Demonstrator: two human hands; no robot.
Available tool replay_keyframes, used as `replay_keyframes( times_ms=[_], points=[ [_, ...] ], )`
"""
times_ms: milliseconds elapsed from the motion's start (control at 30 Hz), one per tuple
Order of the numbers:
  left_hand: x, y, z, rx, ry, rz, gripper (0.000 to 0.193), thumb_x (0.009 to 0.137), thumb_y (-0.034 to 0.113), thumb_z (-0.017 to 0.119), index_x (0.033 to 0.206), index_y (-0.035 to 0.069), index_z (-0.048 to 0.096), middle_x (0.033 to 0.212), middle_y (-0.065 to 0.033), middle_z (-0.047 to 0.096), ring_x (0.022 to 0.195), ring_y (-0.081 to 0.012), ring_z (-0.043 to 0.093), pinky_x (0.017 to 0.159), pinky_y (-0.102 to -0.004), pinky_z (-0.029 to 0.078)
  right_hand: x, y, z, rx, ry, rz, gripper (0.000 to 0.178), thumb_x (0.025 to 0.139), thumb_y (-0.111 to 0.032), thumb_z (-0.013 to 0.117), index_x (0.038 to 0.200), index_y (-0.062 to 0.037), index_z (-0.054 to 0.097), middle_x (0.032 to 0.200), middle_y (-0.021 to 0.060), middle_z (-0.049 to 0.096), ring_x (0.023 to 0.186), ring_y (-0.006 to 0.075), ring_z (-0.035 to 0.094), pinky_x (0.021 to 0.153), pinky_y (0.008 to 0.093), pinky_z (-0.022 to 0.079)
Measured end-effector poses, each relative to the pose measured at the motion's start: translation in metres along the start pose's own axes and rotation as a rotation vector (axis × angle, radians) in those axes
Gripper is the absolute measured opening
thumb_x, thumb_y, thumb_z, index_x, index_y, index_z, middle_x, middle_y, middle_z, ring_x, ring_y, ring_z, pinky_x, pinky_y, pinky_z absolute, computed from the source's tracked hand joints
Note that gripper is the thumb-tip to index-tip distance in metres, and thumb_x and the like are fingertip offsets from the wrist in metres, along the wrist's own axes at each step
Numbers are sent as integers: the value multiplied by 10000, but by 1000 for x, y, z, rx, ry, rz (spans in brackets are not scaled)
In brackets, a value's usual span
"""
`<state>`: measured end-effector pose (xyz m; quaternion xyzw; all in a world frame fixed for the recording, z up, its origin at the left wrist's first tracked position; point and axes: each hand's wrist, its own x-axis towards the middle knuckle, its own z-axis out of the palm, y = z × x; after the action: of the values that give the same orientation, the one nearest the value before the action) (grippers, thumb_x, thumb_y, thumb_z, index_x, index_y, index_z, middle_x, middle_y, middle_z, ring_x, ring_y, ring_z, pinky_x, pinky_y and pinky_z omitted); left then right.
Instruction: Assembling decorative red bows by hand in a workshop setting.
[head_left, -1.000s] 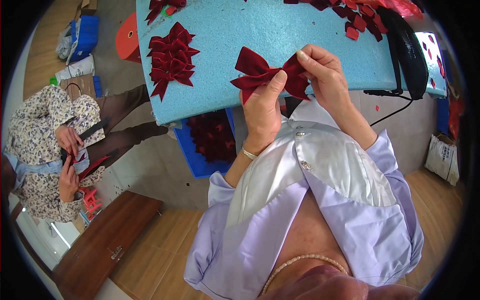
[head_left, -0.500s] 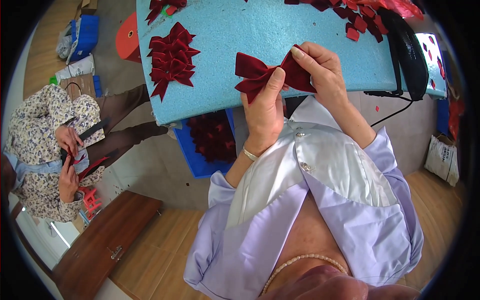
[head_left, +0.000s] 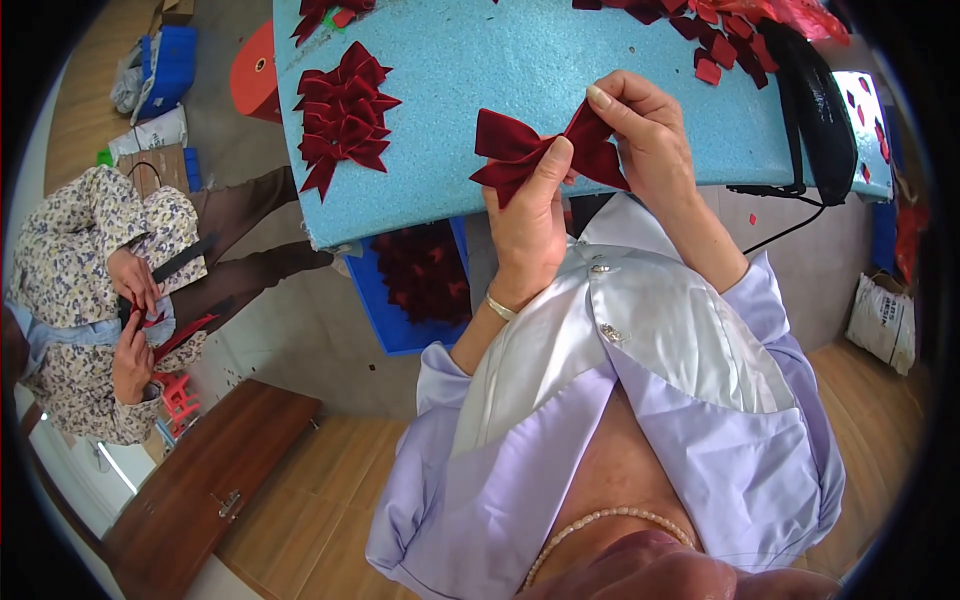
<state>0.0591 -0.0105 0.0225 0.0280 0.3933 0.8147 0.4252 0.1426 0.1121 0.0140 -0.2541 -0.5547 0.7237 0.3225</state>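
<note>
A dark red velvet bow (head_left: pixel 512 140) is held up between my two hands, over the near edge of the light blue table (head_left: pixel 440 60). My left hand (head_left: pixel 535 215) grips it near the middle, thumb on top and fingers hidden underneath. With thumb and forefinger, my right hand (head_left: pixel 650 135) pinches the upper edge of the bow's right loop. Farther left on the table lies a pile of finished-looking red bows (head_left: pixel 345 120), overlapping one another. Part of another red bow (head_left: pixel 315 18) shows at the table's far left corner.
Loose red velvet pieces (head_left: pixel 720 45) lie at the far right, beside a black bag (head_left: pixel 825 120). Below the table stands a blue crate (head_left: pixel 375 310) full of dark red bows. On the left, a seated co-worker (head_left: pixel 110 250) handles red ribbon.
My right hand has shifted slightly up, still pinching the loop, and the right loop is tilted and spread a little differently. My left hand keeps its hold.
</note>
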Motion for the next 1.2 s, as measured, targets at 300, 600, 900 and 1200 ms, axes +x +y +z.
replay_keyframes(
  times_ms=[300,600,900,1200],
  points=[
    [14,-2,-12,-55,29,12,134,852,45,736,949,80,651,892,-12,674,741,-115,582,674,-282,456,-5,-11,-13,-120,-103,173,223,968,-235,574,962,-13,599,935,14,606,891,90,556,752,252,443],
    [19,-4,-9,-97,102,42,151,849,54,744,962,86,650,909,-7,673,761,-105,580,674,-274,451,-19,-10,-7,-141,-79,186,178,848,-56,681,1002,-4,611,865,-4,606,881,94,579,779,230,442],
    [13,0,-1,-22,70,31,98,896,117,705,953,60,650,876,-25,677,754,-114,598,669,-271,453,1,-9,-6,-98,-66,157,162,932,-172,622,988,-21,636,909,13,658,871,83,599,803,238,454],
    [15,14,-22,99,34,9,271,997,279,562,935,23,627,857,-81,688,733,-152,627,660,-288,475,5,-2,-9,174,27,114,66,957,-121,603,947,-57,617,926,1,666,849,63,603,773,224,469]
  ],
)
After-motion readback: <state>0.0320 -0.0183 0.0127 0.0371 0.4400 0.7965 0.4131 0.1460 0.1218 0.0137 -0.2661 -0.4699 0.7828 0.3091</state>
